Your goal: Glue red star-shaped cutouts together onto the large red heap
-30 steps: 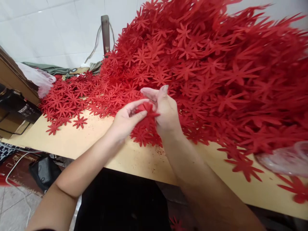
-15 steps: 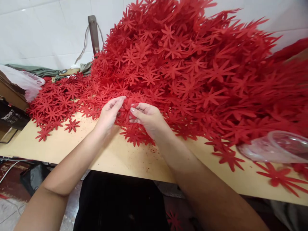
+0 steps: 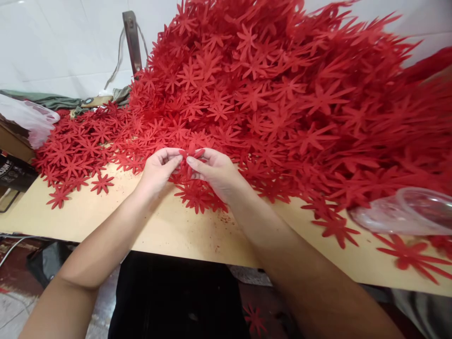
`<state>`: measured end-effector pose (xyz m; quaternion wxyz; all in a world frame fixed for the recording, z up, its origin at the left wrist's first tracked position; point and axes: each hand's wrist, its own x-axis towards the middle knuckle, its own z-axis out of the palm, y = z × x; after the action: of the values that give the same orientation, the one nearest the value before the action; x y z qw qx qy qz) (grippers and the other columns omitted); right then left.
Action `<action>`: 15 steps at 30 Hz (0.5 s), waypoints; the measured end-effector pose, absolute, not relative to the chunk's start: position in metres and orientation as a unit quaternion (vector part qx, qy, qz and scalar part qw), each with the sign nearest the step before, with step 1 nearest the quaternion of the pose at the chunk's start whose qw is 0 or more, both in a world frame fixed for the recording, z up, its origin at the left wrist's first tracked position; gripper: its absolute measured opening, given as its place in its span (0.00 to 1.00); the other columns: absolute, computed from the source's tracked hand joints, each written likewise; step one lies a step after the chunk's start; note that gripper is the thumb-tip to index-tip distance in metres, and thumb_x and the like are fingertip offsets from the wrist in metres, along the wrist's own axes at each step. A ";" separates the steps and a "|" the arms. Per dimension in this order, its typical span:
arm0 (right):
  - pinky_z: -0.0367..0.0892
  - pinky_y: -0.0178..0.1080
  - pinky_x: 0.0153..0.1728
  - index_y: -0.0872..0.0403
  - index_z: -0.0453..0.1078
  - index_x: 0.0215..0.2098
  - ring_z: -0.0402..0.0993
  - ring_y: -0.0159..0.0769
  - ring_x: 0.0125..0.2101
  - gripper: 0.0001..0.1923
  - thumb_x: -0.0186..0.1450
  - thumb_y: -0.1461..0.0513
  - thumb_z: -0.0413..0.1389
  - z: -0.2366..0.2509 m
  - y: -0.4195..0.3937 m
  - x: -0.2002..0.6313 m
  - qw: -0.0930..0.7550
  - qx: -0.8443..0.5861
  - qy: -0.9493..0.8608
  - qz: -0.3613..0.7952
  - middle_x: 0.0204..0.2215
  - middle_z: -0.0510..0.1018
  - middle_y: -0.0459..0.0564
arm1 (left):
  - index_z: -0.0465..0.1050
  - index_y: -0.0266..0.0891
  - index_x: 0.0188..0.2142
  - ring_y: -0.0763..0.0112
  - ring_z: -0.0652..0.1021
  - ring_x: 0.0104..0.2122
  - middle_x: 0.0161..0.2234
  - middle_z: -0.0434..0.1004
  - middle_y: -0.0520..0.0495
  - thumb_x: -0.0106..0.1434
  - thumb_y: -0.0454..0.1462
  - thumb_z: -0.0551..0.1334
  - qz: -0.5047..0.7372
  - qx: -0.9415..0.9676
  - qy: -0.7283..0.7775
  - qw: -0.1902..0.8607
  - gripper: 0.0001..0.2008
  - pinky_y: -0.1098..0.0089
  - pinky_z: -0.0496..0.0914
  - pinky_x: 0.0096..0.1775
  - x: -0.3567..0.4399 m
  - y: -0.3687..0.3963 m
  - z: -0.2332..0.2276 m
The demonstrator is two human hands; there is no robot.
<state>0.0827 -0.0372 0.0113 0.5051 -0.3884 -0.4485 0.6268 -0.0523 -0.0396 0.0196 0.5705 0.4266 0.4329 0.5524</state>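
Note:
Between my fingertips is a small red flower-shaped cutout (image 3: pixel 191 151) with narrow petals. My left hand (image 3: pixel 160 165) pinches its left side with thumb and fingers. From the other side, my right hand (image 3: pixel 213 170) pinches it, thumb close to its centre. Both hands are above the near edge of a large heap of red flower cutouts (image 3: pixel 254 99). Just below my right hand, a small cluster of the same cutouts (image 3: pixel 197 197) lies on the table (image 3: pixel 169 226).
A lower pile of red cutouts (image 3: pixel 77 146) spreads to the left, near a white plastic bag (image 3: pixel 31 115) and a black box (image 3: pixel 16 172). A clear plastic container (image 3: pixel 384 214) lies at right. A metal bar (image 3: pixel 132 42) stands by the tiled wall.
My left hand has shifted closer to my right, its fingertips now on the red flower cutout's left side. The cutout shows more clearly between both hands. The view has tilted slightly.

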 end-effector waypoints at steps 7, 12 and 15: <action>0.67 0.34 0.26 0.53 0.64 0.25 0.66 0.26 0.22 0.18 0.47 0.53 0.66 0.007 -0.033 0.084 0.503 -0.395 -0.486 0.596 0.20 0.69 0.40 | 0.72 0.35 0.35 0.80 0.75 0.27 0.28 0.75 0.53 0.53 0.37 0.68 0.529 0.452 0.414 0.586 0.11 0.76 0.71 0.33 -0.047 -0.046 0.018; 0.69 0.39 0.34 0.53 0.63 0.28 0.71 0.32 0.29 0.07 0.60 0.58 0.55 0.006 -0.035 0.084 0.458 -0.448 -0.618 0.454 0.28 0.74 0.47 | 0.72 0.35 0.36 0.79 0.76 0.26 0.28 0.78 0.52 0.54 0.38 0.66 0.481 0.431 0.415 0.640 0.11 0.76 0.73 0.31 -0.044 -0.047 0.016; 0.68 0.43 0.44 0.56 0.66 0.40 0.71 0.37 0.39 0.10 0.61 0.61 0.53 0.018 -0.046 0.098 0.416 -0.493 -0.690 0.329 0.42 0.72 0.56 | 0.73 0.36 0.35 0.78 0.76 0.24 0.26 0.78 0.52 0.58 0.37 0.63 0.496 0.397 0.430 0.642 0.07 0.77 0.73 0.28 -0.046 -0.045 0.019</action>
<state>0.0976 -0.0460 0.0181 0.4160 -0.4930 -0.6896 0.3292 -0.0464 -0.0447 0.0191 0.6416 0.3969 0.4299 0.4960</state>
